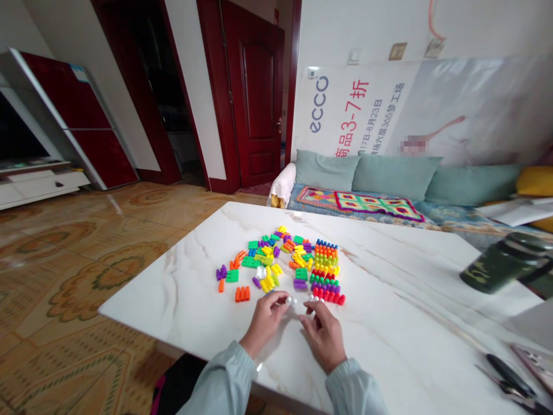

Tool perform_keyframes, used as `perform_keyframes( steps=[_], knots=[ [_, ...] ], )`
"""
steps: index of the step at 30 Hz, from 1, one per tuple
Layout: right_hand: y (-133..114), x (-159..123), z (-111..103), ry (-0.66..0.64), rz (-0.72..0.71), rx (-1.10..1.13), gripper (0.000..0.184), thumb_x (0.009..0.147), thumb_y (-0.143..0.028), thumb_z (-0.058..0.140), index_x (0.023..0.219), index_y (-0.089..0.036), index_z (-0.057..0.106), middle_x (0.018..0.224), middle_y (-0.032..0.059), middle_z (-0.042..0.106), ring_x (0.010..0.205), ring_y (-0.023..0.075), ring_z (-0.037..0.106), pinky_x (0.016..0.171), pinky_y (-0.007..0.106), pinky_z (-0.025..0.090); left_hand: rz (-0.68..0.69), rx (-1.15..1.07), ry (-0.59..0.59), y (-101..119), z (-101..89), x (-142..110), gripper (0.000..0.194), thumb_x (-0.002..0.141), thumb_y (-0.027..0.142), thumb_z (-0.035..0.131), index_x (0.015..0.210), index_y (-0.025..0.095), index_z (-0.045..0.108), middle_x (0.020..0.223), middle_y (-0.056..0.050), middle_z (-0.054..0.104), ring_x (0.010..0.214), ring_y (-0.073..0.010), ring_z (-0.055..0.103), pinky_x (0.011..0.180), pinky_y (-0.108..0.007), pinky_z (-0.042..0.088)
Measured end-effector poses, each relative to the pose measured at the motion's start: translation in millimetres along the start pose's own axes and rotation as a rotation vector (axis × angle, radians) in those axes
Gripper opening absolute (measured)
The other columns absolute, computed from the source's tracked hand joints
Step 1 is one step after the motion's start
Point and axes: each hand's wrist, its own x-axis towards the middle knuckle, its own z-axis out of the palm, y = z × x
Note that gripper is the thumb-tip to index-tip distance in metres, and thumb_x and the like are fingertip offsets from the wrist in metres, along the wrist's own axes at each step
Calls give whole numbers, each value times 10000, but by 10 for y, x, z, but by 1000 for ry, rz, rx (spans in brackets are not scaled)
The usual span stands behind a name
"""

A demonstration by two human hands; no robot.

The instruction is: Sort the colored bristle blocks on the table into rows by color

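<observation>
On a white marble table (pixel 389 300) lies a loose scatter of small coloured plastic blocks (pixel 268 259), next to a joined stack of coloured rows (pixel 326 271). My left hand (pixel 266 320) is closed in a pinch on white blocks (pixel 288 300) at the near edge of the pile. My right hand (pixel 323 333) pinches another set of white blocks (pixel 315 298) just under the stack's red bottom row. The two hands nearly meet, fingertips a few centimetres apart.
A dark green bottle (pixel 503 262) lies at the table's right side. Black scissors (pixel 510 377) and a phone (pixel 533 360) rest at the near right corner. Behind the table is a sofa (pixel 389 190) with cushions; patterned floor to the left.
</observation>
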Motion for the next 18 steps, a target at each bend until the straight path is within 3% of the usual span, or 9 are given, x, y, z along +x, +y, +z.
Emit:
perform_keyframes(
  steps=[4, 8, 12, 14, 18],
  knots=[
    [-18, 4, -11, -27, -63, 70, 194, 936, -323, 525, 1038, -211, 646, 940, 47, 641, 672, 125, 586, 632, 230, 472, 60, 105, -85, -46, 218, -101, 172, 826, 183, 596, 962, 175, 702, 938, -70, 727, 846, -186, 666, 776, -287, 525],
    [18, 13, 11, 8, -78, 98, 160, 928, -251, 527, 1005, -217, 662, 941, 49, 649, 796, 149, 636, 688, 231, 498, 90, 162, -102, -118, 239, -103, 187, 823, 138, 573, 973, 162, 682, 934, -71, 723, 839, -180, 663, 783, -291, 528],
    [21, -12, 28, 50, -43, 93, 130, 889, -226, 568, 972, -213, 668, 877, 29, 663, 759, 140, 641, 665, 226, 505, 128, 204, -124, -146, 245, -105, 190, 820, 129, 568, 972, 170, 674, 941, -68, 714, 829, -173, 656, 772, -293, 536],
    [17, -44, -7, 132, 22, 94, 110, 860, -247, 603, 944, -204, 660, 836, 20, 668, 727, 139, 639, 626, 223, 499, 123, 203, -102, -156, 254, -100, 216, 804, 128, 579, 997, 174, 664, 953, -63, 705, 807, -165, 654, 748, -289, 543],
    [80, -104, -203, 439, 220, 51, 209, 853, -367, 609, 934, -180, 656, 839, 45, 684, 724, 156, 641, 575, 229, 491, 98, 218, -83, -179, 271, -84, 208, 753, 115, 606, 945, 169, 664, 903, -47, 684, 750, -151, 640, 689, -271, 541]
  ],
)
